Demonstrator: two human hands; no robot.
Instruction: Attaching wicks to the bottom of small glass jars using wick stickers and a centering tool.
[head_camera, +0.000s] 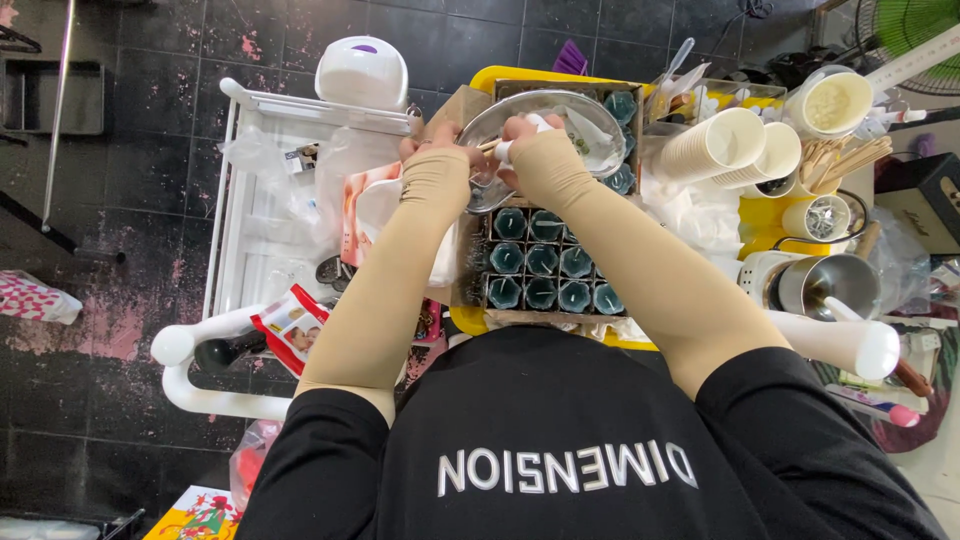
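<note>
My left hand (428, 146), in a beige sleeve, grips the near-left rim of a clear glass bowl (590, 125) held tilted over a cardboard box (545, 268). The box holds several small glass cups with dark teal filling (541, 259). My right hand (527, 132) is closed on a white-handled tool (503, 152) that reaches into the bowl. The tool's tip is hidden by my fingers. The box stands on a yellow tray (470, 320).
A white trolley (250, 230) with plastic bags and a red packet (290, 325) stands at left, a white domed device (362, 72) on its far end. At right are stacked paper cups (735, 148), wooden sticks (850, 160) and a metal pitcher (825, 285).
</note>
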